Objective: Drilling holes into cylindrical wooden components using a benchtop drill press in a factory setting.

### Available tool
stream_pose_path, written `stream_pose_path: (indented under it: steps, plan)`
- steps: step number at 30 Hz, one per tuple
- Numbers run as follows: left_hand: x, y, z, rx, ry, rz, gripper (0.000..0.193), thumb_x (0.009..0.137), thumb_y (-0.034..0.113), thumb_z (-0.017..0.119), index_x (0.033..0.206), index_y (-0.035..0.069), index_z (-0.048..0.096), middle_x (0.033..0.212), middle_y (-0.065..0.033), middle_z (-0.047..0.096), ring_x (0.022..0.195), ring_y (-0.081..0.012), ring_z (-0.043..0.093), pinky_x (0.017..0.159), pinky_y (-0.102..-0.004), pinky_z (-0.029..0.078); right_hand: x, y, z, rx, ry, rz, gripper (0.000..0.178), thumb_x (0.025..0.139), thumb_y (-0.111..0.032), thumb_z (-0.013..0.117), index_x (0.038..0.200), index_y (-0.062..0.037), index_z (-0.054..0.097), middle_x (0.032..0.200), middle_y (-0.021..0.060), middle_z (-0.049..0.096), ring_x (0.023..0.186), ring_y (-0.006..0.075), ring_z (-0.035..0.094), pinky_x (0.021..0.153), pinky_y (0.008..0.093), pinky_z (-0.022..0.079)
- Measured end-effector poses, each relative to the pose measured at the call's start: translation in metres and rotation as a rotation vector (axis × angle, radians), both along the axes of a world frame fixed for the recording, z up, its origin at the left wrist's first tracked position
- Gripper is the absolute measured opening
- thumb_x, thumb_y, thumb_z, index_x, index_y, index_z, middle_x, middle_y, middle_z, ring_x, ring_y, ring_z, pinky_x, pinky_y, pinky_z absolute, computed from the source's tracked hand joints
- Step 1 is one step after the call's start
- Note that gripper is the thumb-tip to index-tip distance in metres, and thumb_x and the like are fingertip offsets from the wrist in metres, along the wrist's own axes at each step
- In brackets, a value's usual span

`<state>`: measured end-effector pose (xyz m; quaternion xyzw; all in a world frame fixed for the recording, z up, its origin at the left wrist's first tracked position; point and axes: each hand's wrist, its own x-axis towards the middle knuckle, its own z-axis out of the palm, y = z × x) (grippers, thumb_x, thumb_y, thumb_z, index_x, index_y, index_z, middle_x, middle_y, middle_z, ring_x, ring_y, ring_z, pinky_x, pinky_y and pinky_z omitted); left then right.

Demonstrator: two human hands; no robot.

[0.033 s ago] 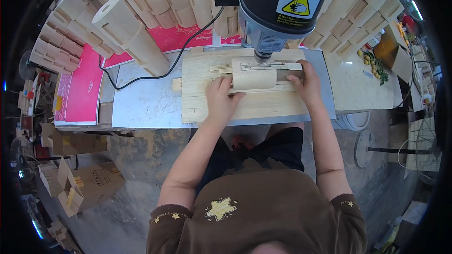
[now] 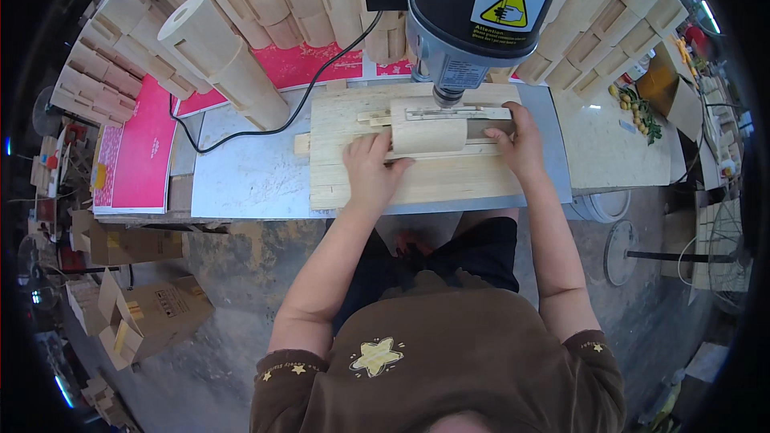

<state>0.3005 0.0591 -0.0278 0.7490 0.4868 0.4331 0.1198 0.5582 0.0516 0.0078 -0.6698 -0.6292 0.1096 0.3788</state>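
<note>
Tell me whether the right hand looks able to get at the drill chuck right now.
Probably yes: the drill chuck is just left of the right hand, with nothing visible blocking the way, though depth is hard to judge here.

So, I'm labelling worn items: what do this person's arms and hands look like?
Both the left hand and right hand are gloveless, with no watch visible. The forearms are bare. The short brown sleeves carry small yellow stars near their hems.

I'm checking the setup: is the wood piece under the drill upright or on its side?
On its side: the wood piece lies lengthwise between left hand and right hand, curved face up.
</note>
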Motion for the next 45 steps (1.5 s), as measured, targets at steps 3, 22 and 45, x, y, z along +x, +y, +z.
stream_pose_path:
  steps: [3,22,45]
  plan:
    - [-0.02,0.003,0.003,0.073,0.145,0.036,0.054,0.056,0.02,0.078,0.104,0.005,0.059,0.08,-0.0031,0.057,0.08,-0.0222,0.052,0.073,-0.0353,0.037,-0.015,0.003,-0.003,0.109,-0.053,0.076,0.048,0.069,-0.018,0.073,0.108,-0.005,0.049,0.1,0.0147,0.056,0.092,0.0341,0.055,0.076,0.0391,0.044]
    - [-0.029,0.014,-0.008,-0.086,0.129,-0.143,0.05,0.063,0.024,0.075,0.109,0.009,0.06,0.075,-0.0012,0.053,0.072,-0.0187,0.052,0.073,-0.0348,0.033,-0.016,0.085,0.218,0.195,0.063,0.136,0.042,0.09,-0.038,0.044,0.09,-0.0013,0.063,0.086,0.0158,0.066,0.079,0.0321,0.061,0.069,0.0395,0.046]
    - [-0.029,0.014,-0.004,-0.091,0.114,-0.119,0.048,0.062,0.023,0.075,0.105,0.007,0.062,0.07,-0.0022,0.052,0.064,-0.0194,0.051,0.064,-0.0334,0.037,-0.047,-0.017,0.043,0.69,0.005,0.139,0.014,0.079,0.001,0.057,0.092,0.0009,0.06,0.073,0.0113,0.055,0.062,0.0214,0.053,0.055,0.0299,0.041]
